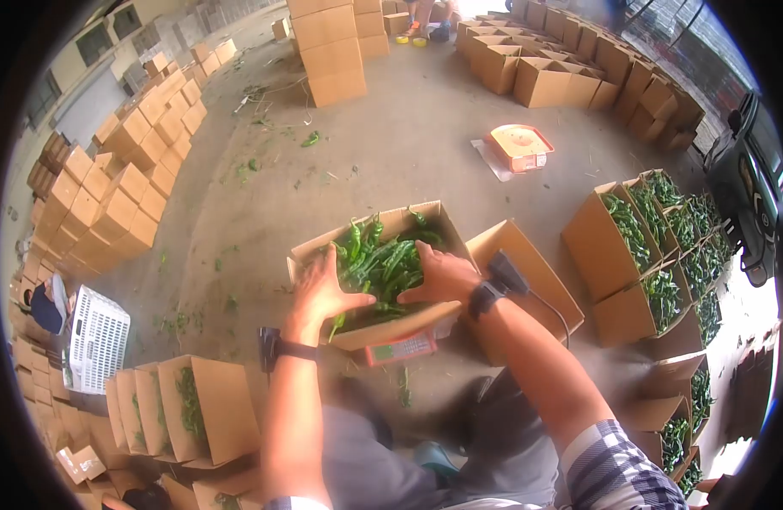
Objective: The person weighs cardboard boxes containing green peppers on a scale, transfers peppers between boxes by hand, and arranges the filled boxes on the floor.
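An open cardboard box (383, 333) full of green peppers (383, 265) stands in front of me. My left hand (323, 289) reaches into its left side, fingers spread, the thumb over the peppers. On the right side my right hand (438, 276) touches the peppers, its fingers and thumb apart. Neither hand is closed around a pepper. Beneath the near edge of the box a red scale with a keypad (402, 348) shows in part. Another open cardboard box (527, 272) stands directly to the right, its inside partly in view.
Pepper-filled boxes (608, 255) stand at the right, others (209, 408) at lower left. An orange scale (519, 146) lies ahead. A white crate (98, 340), stacked cartons (119, 195), empty boxes (544, 81) and a vehicle (748, 178) surround the floor. Distant people's legs show.
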Tool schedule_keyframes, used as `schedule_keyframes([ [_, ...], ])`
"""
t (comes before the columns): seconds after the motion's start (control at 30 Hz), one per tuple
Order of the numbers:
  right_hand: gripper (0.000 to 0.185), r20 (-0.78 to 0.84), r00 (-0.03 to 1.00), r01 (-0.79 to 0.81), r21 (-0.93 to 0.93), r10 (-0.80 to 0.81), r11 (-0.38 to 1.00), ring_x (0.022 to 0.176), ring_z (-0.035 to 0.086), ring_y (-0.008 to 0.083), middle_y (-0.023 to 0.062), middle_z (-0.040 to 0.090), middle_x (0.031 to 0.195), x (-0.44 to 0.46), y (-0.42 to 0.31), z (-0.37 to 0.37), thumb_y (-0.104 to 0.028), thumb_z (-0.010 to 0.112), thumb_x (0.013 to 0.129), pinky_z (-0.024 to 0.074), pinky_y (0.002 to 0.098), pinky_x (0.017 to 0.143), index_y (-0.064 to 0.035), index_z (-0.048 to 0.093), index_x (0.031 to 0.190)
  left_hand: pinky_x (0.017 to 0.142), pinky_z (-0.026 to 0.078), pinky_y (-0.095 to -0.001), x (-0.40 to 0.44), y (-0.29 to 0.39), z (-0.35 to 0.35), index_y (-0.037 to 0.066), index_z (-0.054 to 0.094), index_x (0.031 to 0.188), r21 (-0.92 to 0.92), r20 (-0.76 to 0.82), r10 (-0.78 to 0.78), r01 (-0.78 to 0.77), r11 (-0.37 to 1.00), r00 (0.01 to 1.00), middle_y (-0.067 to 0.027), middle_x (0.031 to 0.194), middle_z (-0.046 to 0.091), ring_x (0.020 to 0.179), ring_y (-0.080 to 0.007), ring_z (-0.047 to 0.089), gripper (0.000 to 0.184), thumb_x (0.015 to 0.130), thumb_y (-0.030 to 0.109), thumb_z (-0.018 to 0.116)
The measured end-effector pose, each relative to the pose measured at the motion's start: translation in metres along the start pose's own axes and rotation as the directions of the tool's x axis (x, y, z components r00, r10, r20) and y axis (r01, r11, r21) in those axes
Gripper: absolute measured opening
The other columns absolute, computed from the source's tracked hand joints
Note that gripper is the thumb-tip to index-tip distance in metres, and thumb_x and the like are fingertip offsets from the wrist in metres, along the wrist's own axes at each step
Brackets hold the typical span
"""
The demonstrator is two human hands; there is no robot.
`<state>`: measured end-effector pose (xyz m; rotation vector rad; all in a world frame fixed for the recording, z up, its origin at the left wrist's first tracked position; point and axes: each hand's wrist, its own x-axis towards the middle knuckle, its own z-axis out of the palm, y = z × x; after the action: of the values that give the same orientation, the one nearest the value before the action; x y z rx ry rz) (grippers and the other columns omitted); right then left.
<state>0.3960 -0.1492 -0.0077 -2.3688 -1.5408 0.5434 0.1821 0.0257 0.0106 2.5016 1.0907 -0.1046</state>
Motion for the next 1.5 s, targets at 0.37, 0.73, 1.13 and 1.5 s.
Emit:
schedule_keyframes([
  [0.37,0.131,-0.074,0.986,0.148,0.000,-0.148,0.989,0.118,0.070,0.0382,0.0232,0.071,0.126,0.005,0.003,0.017,-0.064,0.092,0.066,0.0484,0.0520,0.097,0.0010,0.028,0.161,0.124,0.036,-0.0545,0.004,-0.011,0.006,0.015,0.031,0.168,-0.084,0.034,0.110,-0.107,0.991,0.993,-0.0213,0.160,0.048,0.152,-0.0457,0.034,0.133,0.060,0.048,0.100],
  [0.73,0.115,-0.067,0.957,0.290,0.190,-0.283,0.938,0.119,0.068,0.0395,0.0240,0.068,0.130,0.014,0.007,0.011,-0.048,0.093,0.069,0.0458,0.0519,0.104,-0.0006,0.033,0.155,0.127,0.035,-0.0496,-0.002,-0.013,0.006,0.012,0.036,0.164,-0.299,0.062,0.184,-0.157,0.941,0.981,-0.0230,0.160,0.048,0.152,-0.0398,0.041,0.116,0.067,0.034,0.098],
  [1.13,0.115,-0.119,0.949,0.314,0.374,-0.291,0.872,0.115,0.068,0.0447,0.0271,0.063,0.133,0.017,0.000,0.028,-0.024,0.093,0.067,0.0564,0.0474,0.091,-0.0045,0.027,0.159,0.123,0.039,-0.0476,-0.005,-0.016,0.009,0.007,0.045,0.157,-0.507,0.038,0.243,-0.191,0.841,0.969,-0.0192,0.156,0.052,0.148,-0.0373,0.046,0.102,0.071,0.031,0.095],
  [1.5,0.104,-0.242,0.926,0.368,0.409,-0.289,0.835,0.102,0.071,0.0464,0.0284,0.071,0.108,0.018,-0.016,0.039,-0.020,0.087,0.077,0.0578,0.0491,0.080,-0.0015,0.025,0.159,0.120,0.043,-0.0452,-0.005,-0.004,0.005,0.011,0.045,0.157,-0.443,0.079,0.181,-0.128,0.887,0.980,-0.0204,0.151,0.060,0.143,-0.0344,0.055,0.096,0.073,0.022,0.090],
])
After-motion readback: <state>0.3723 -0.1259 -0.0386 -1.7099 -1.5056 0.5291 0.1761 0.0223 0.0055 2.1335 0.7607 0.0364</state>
